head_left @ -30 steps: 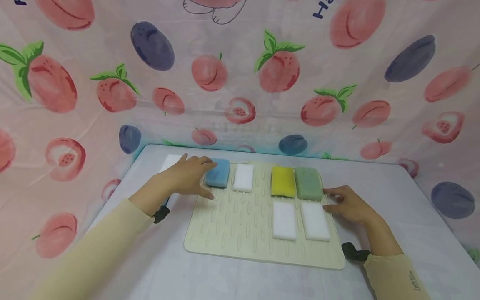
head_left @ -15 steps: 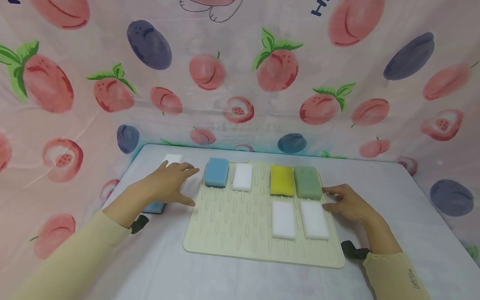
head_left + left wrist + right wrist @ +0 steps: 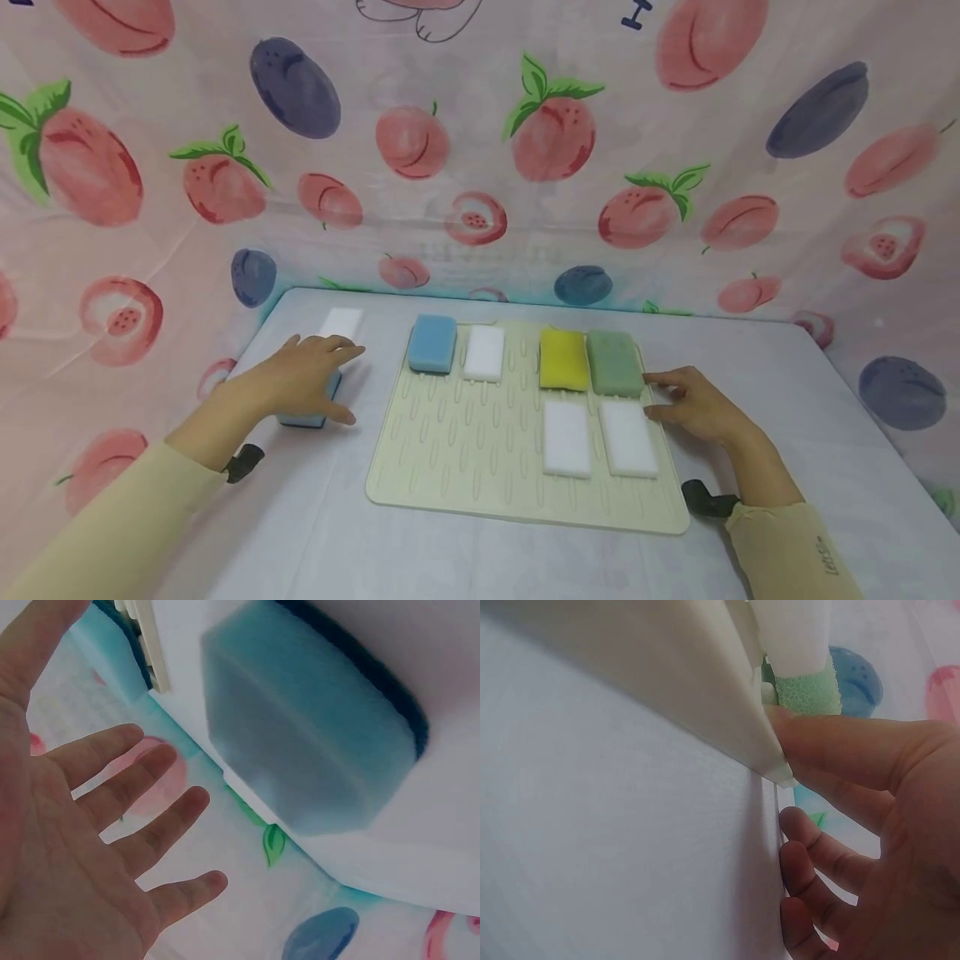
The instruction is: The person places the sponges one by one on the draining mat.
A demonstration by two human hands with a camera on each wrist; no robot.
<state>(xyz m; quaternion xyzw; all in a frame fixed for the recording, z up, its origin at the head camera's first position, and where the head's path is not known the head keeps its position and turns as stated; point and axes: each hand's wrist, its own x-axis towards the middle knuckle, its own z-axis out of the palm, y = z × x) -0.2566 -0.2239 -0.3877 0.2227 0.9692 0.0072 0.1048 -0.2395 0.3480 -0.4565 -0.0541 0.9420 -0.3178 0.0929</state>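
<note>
My left hand (image 3: pixel 300 375), fingers spread, hovers over a blue scouring sponge (image 3: pixel 303 417) on the table left of the mat, hiding part of it. In the left wrist view that sponge (image 3: pixel 300 727) shows its dark scouring layer, and the fingers are apart from it. On the right, my right hand (image 3: pixel 697 407) touches the edge of a cream ridged mat (image 3: pixel 465 467) with thumb and forefinger. Its other fingers rest by the table in the right wrist view. Beside these fingertips lie a green sponge (image 3: pixel 617 364) and a white sponge block (image 3: pixel 628 440), both on the mat.
Also on the mat are another blue sponge (image 3: pixel 432 343), a white block (image 3: pixel 484 353), a yellow sponge (image 3: pixel 564 360) and a white block (image 3: pixel 567 439). One more white block (image 3: pixel 342 322) lies behind my left hand. A fruit-print cloth (image 3: pixel 480 167) hangs behind the white table (image 3: pixel 420 558).
My left hand has moved left, away from the blue sponge on the mat, to above the blue sponge on the table. The right hand stays at the mat's edge.
</note>
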